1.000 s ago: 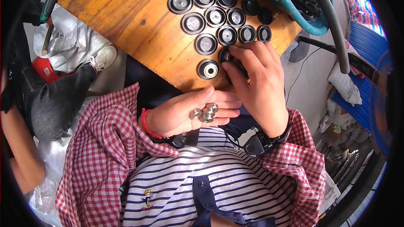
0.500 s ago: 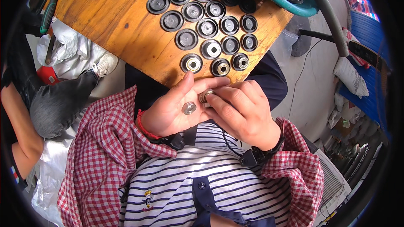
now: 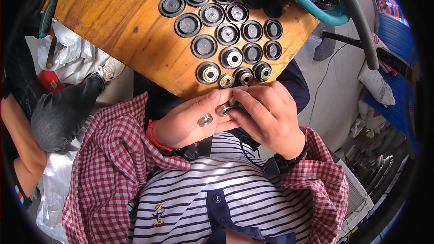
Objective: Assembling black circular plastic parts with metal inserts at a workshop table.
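Note:
My left hand (image 3: 185, 119) is turned palm up and cupped, with small metal ball bearings in it. One bearing (image 3: 205, 120) rests near the base of the thumb, and another bearing (image 3: 223, 109) sits toward the fingers. My right hand (image 3: 269, 115) reaches over from the right, thumb and forefinger closed on a further bearing (image 3: 235, 102), partly covered by those fingers. Just beyond my fingers, a loose bearing (image 3: 227, 81) lies at the table's near edge. Beside it stand black round caps with bearings in them, including a cap (image 3: 208, 72) and a cap (image 3: 244, 77).
Rows of black caps (image 3: 188, 25) without bearings cover the wooden table (image 3: 122, 31). A teal basin (image 3: 312, 7) of black parts stands at the far right. At the far left is a green-handled screwdriver (image 3: 46, 20). Another person's leg (image 3: 63, 113) is on the left.
A loose bearing now shows at the table's near edge, where none was before. My right fingers have shifted slightly up and right. The table's contents appear slightly shifted in the view.

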A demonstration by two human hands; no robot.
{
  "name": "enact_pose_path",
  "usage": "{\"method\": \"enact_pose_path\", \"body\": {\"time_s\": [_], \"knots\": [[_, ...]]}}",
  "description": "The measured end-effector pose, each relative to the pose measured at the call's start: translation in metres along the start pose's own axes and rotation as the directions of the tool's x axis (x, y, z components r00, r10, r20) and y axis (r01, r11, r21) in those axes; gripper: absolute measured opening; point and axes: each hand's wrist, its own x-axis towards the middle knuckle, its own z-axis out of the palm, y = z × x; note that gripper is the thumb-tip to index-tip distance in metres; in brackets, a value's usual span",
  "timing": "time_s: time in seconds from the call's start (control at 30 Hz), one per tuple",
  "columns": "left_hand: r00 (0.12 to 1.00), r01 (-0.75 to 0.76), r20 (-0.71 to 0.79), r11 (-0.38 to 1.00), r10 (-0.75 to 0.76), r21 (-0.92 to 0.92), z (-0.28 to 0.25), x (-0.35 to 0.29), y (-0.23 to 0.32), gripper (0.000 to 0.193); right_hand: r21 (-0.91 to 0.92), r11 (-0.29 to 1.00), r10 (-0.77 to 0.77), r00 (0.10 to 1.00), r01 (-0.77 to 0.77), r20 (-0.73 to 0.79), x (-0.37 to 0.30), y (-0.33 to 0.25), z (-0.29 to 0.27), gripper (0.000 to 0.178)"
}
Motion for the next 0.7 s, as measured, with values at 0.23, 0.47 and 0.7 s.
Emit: {"method": "enact_pose_path", "body": {"time_s": [0.23,0.47,0.7], "knots": [[0.995,0.09,0.014,0.974,-0.095,0.208,0.001,-0.004,0.005,0.066,-0.083,0.989,0.107,0.981,-0.121,-0.159,0.009,0.023,-0.012,0.036],[0.99,0.122,0.043,0.965,-0.136,0.233,-0.001,-0.005,0.005,0.063,-0.188,0.963,0.179,0.98,-0.193,-0.086,0.02,0.034,-0.004,0.033],[0.988,0.135,0.045,0.958,-0.151,0.252,0.0,-0.006,0.007,0.061,-0.242,0.955,0.156,0.985,-0.17,-0.073,0.024,0.032,-0.003,0.033]]}}
